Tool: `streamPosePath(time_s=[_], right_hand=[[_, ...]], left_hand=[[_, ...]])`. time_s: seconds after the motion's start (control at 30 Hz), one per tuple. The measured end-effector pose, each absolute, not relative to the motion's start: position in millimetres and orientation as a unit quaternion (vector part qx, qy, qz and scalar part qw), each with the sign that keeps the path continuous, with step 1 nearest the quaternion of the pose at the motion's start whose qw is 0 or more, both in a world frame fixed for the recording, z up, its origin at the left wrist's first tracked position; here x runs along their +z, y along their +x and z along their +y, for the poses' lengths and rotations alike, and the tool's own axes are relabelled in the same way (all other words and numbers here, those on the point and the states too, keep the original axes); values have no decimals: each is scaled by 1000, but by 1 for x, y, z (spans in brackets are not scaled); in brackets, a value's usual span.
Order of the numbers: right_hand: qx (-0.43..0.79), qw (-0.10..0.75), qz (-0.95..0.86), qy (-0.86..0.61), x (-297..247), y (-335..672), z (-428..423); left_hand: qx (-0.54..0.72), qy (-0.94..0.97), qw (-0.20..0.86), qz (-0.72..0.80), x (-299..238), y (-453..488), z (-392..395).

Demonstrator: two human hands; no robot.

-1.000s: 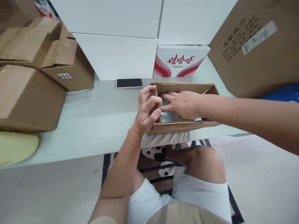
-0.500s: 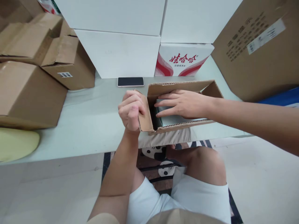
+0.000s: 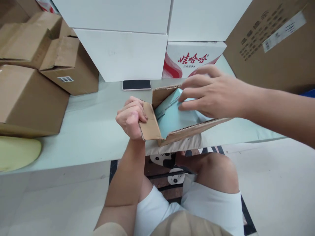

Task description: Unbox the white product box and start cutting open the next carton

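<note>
An open cardboard box (image 3: 194, 131) stands near the table's front edge, its end flap (image 3: 150, 123) folded outward on the left. My left hand (image 3: 131, 117) is closed on that flap, fingers over its outer edge. Inside sits a light-blue box (image 3: 172, 114) with small dark print, tilted with its upper edge raised above the carton's rim. My right hand (image 3: 204, 93) is at this raised edge, fingers bent over it; the thumb and the far end of the light-blue box are hidden behind the hand. Under the carton lies a pale wrinkled cloth or bag (image 3: 182, 143).
A phone (image 3: 136, 85) lies behind the carton. White boxes (image 3: 120, 55) and a red-and-white carton (image 3: 176, 60) line the back. Brown cartons (image 3: 31, 98) stack at left above a yellow rounded object (image 3: 18, 153). A large carton (image 3: 273, 59) leans at right.
The light-blue box has tilted up inside the carton. My right hand has risen and gone from lying flat to bent fingers at its edge. My left hand has shifted slightly left with the flap.
</note>
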State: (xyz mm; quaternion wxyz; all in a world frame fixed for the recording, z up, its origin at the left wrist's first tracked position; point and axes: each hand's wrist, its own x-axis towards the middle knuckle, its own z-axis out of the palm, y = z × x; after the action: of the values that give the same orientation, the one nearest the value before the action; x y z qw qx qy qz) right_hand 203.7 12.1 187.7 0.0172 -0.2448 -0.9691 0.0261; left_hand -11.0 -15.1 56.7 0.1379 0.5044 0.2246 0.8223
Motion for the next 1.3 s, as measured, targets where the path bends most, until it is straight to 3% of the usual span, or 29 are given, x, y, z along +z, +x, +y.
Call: streamPosePath(time_s=[0.13,0.37,0.5,0.73,1.03,1.3], right_hand=[[-71,30,-961,-266,183,255,25],[13,69,-933,-354,175,279,18],[-22,28,-932,-360,196,238,16],[68,-140,-925,-346,181,215,34],[2,-116,-937,-330,152,224,39],[99,-125,-917,-365,220,213,26]], left_hand=[[838,488,116,216,47,-29,-5],[776,544,105,301,37,-48,-4],[783,529,110,308,37,-48,-4],[794,529,121,274,52,-40,-11],[817,506,163,225,59,-37,-16],[791,540,151,245,61,-35,-19]])
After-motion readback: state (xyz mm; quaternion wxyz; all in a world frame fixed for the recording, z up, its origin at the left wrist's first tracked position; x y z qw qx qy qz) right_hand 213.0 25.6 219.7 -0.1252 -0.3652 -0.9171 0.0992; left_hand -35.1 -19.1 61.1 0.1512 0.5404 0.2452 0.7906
